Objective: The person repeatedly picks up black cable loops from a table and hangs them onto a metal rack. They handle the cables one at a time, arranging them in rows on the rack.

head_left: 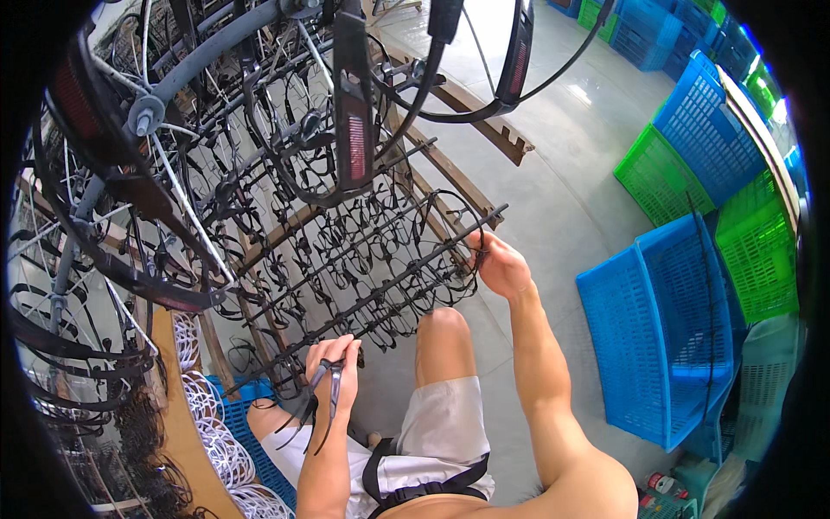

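Closest to the lens: big black curved bands [354, 130] with reddish panels, hanging off the metal frame [186, 65] in the upper left of the frame.
Left hand: lower middle [333, 372], fingers curled closed around a few dark slim pieces [335, 382], tails dangling below.
Right hand: right of centre [503, 266], fingers drawn in narrow by the rod's upper end, against something black (can't tell if it's really gripped, sorry).
Black rod: slants through the centre [413, 271], between the two hands.
Small black loops: crowded rows [372, 229] filling the centre, behind that rod.
Step in hand: looks to me like sorting out pieces at the front rod, one by one.
Next move calls for: a light fingertip pinch, I'd say, plus care not to snag neighbouring loops.
Off to the right: blue crate [622, 342], lying tipped.
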`<state>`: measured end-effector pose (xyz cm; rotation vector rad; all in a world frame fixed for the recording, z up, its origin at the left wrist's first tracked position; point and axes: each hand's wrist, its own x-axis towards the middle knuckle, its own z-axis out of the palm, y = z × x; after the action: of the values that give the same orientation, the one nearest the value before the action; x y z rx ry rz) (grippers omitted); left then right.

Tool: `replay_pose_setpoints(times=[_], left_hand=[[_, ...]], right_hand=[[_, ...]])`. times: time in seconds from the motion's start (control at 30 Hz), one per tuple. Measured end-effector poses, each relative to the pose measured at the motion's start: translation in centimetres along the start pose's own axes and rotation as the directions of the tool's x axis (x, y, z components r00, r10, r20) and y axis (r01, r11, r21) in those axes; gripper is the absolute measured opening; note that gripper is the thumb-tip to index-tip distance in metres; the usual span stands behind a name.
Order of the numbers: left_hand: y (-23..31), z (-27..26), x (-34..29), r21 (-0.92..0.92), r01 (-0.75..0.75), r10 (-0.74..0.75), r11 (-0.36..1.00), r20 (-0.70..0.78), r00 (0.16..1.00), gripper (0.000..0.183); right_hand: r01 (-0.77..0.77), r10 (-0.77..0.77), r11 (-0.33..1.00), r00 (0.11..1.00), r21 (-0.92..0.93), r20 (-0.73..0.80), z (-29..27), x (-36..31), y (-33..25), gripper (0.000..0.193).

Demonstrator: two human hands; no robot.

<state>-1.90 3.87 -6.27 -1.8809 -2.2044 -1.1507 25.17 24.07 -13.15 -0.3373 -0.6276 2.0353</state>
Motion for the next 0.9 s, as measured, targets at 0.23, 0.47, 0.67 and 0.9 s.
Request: replay_pose_setpoints(times=[0.23,0.47,0.67,0.9], left_hand=[[-0.3,0.4,-0.3,0.018,0.012,-0.013,1.0,0.006,1.0,0.012],[-0.3,0.6,-1.5,-0.017,0.034,-0.033,0.999,0.063,0.997,0.015],[2.7,-2.4,-2.4,-0.573,0.32,-0.315,0.754,0.111,0.942,0.015],[4.4,-2.6,-2.7,-0.915,0.295,-0.169,0.276,0.256,0.952,0.055]], right_hand=[[0.084,-0.107,0.986,0.981,-0.143,-0.164,0.1,-1.2,-0.3,0.018],[0.158,-0.245,0.938,0.932,-0.307,-0.268,1.3,-1.3,0.3,0.019],[0.023,-0.78,-0.234,0.593,-0.972,0.202,9.4,-4.5,1.7,0.035],[0.306,-0.152,0.32,0.951,-0.897,0.27,18.4,-10.9,9.2,0.037]])
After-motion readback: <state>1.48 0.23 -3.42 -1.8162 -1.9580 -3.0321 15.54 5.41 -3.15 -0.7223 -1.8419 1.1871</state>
